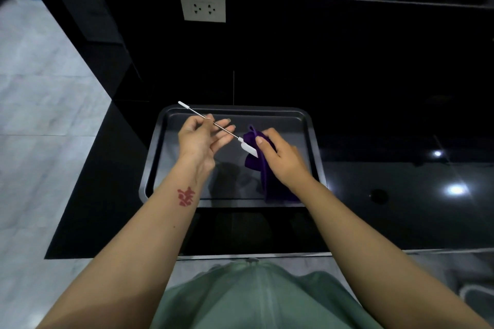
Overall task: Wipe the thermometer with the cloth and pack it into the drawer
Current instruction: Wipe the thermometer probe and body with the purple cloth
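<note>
While pale floor tiles (40,115) run down the left edge of the view, we stand at a glossy black counter (374,120) with both bare forearms stretched over a dark metal tray (156,157). On our left forearm a red mark (186,196) shows just below the wrist. Our left hand (199,139) is raised above the tray's left half, palm turned up, the thumb and forefinger pinching the thin metal stem of the thermometer (217,125) while the other fingers fan out loosely beneath it. The thermometer slants from a white capped tip near the tray's far left corner down to its flat white head, which meets the purple cloth (252,161). Our right hand (280,157) is closed around that cloth, thumb pressed on top, and the fabric hangs down from the fist to the tray's near rim. On the black wall behind, a white double socket (203,7) sits above the tray. A green shirt (256,299) fills the bottom centre. We cannot make out a drawer.
</note>
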Tool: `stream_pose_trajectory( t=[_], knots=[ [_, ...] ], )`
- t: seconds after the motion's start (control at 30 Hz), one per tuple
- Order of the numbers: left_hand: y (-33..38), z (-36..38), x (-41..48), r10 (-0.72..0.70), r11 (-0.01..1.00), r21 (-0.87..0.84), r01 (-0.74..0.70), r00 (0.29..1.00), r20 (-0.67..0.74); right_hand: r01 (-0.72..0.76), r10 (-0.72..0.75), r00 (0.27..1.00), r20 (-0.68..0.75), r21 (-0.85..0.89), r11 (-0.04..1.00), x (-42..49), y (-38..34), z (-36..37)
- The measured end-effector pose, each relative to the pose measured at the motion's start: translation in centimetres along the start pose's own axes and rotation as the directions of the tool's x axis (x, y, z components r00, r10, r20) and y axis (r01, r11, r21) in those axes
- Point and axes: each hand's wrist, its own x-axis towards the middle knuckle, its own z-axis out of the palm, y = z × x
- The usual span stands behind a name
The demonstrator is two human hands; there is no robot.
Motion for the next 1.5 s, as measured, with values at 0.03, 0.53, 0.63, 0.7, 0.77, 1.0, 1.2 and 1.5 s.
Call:
stream_pose_trajectory(
  t=[0.03,0.53,0.63,0.7,0.77,1.0,1.2,1.5],
  knots=[
    [-0.1,0.1,-0.1,0.005,1.0,0.003,-0.005,1.0,-0.004,-0.008,0.008,1.0,0.003,0.0,1.0,0.0,0.0,0.0],
    [0.1,1.1,-0.6,0.116,0.991,0.064,-0.115,0.993,-0.019,-0.073,0.07,0.996,0.05,0.064,0.995,0.1,-0.3,-0.7],
    [-0.1,1.0,-0.8,0.125,0.989,0.078,-0.125,0.992,0.006,-0.077,0.07,0.994,0.081,0.085,0.993,0.4,-0.6,-0.8],
    [-0.2,0.9,-0.9,0.125,0.988,0.087,-0.126,0.992,0.024,-0.069,0.058,0.992,0.108,0.098,0.993,0.8,-1.1,-0.8],
    [0.0,0.8,-0.9,0.129,0.987,0.094,-0.131,0.991,0.026,-0.07,0.05,0.989,0.138,0.147,0.987,1.0,-1.2,-0.7],
    [0.7,0.1,-0.7,0.157,0.982,0.101,-0.159,0.987,0.022,-0.092,0.057,0.987,0.151,0.238,0.967,0.4,-0.8,-0.6],
    [0.0,0.3,-0.8,0.137,0.978,0.157,-0.141,0.99,0.04,-0.137,0.057,0.97,0.237,0.339,0.931,0.6,-1.6,-0.6],
    [0.7,0.3,0.3,0.178,0.974,0.145,-0.174,0.984,-0.012,-0.129,0.052,0.975,0.216,0.361,0.924,0.5,-1.5,-0.8]
  ],
)
